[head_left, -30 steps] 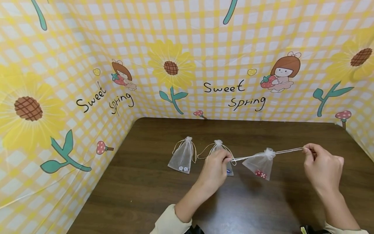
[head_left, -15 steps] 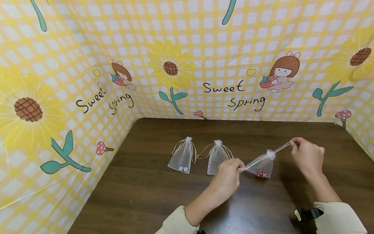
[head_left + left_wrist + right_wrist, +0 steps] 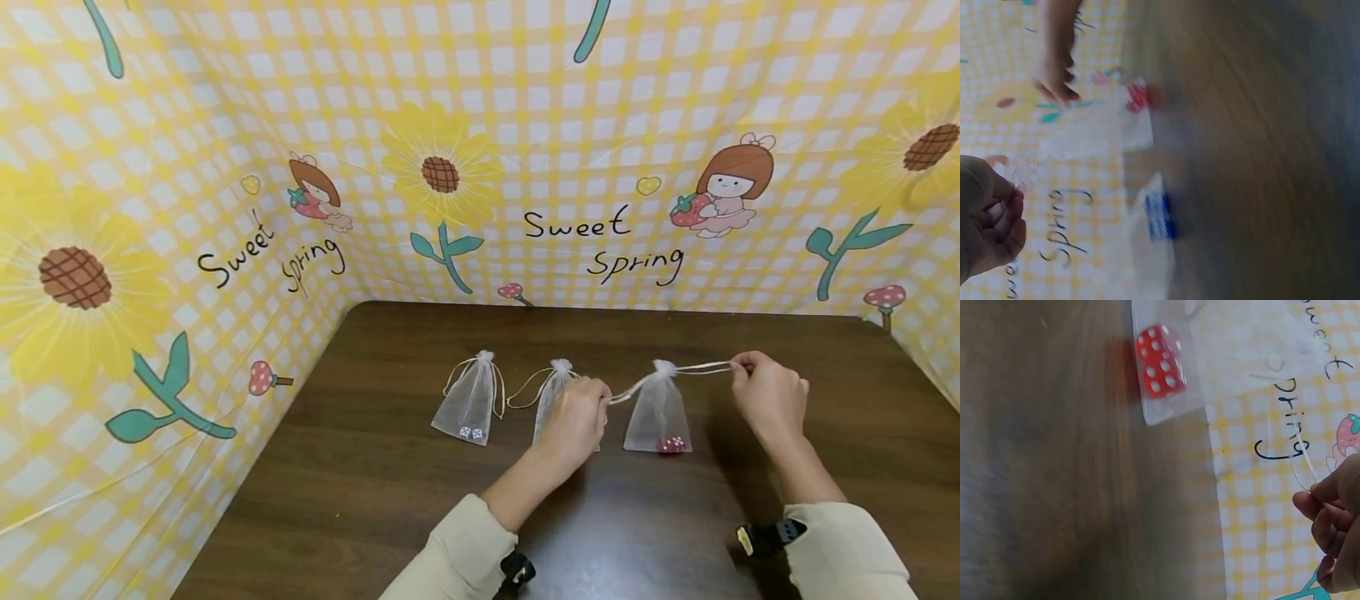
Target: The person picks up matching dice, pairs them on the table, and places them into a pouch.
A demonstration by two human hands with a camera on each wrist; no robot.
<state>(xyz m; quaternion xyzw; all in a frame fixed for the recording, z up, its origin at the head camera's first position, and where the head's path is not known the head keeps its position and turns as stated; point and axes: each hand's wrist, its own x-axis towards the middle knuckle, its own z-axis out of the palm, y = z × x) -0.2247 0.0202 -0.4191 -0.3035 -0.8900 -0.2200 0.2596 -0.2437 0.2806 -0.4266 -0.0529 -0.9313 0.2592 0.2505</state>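
Observation:
A sheer white drawstring pouch (image 3: 654,412) with red dice (image 3: 671,445) in its bottom hangs between my hands, its neck gathered. My left hand (image 3: 576,423) pinches the drawstring on the pouch's left side. With thumb and forefinger my right hand (image 3: 770,393) holds the drawstring (image 3: 703,367) on the other side, pulled nearly straight. In the right wrist view the red dice (image 3: 1161,361) show white dots through the mesh. Behind my left hand lies a second pouch (image 3: 551,392), partly hidden; its blue dice (image 3: 1159,216) show in the left wrist view.
Another sheer pouch (image 3: 471,396) with white dice (image 3: 471,433) lies at the left on the dark wooden table (image 3: 360,500). A yellow checked cloth (image 3: 570,125) with flowers and lettering rises along the table's back and sides.
The pouch with red dice has swung from tilted to upright and moved slightly left. My right hand has come left; my left hand dipped toward me, then moved back up. Both keep the strings.

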